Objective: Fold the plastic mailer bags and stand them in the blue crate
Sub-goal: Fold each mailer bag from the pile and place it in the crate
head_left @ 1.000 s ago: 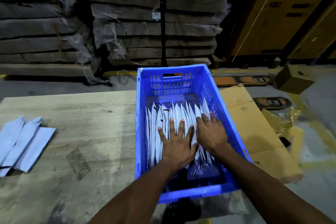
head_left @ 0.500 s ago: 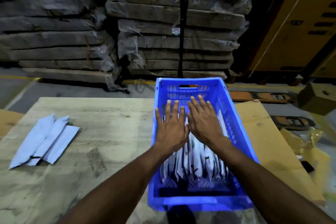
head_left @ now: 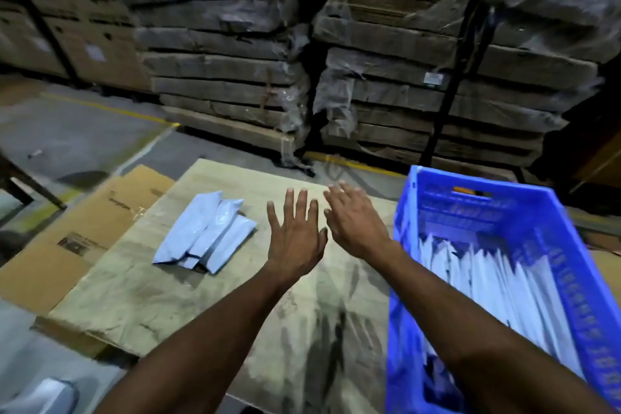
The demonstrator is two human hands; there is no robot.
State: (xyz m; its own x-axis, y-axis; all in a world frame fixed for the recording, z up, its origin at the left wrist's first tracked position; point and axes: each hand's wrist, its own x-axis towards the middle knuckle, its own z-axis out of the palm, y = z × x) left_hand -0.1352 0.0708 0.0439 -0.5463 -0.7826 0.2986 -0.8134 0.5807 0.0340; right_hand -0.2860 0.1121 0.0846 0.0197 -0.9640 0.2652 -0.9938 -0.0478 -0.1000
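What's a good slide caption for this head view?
Both open hands over the table, between loose mailers and crate.

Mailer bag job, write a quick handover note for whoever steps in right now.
Left hand and right hand: both open, holding nothing, above the wooden table.
Blue crate sits at the table's right; a row of folded mailers stands inside.
A small pile of mailer bags lies on the table, left of the hands.
Left: get that pile standing in the crate.
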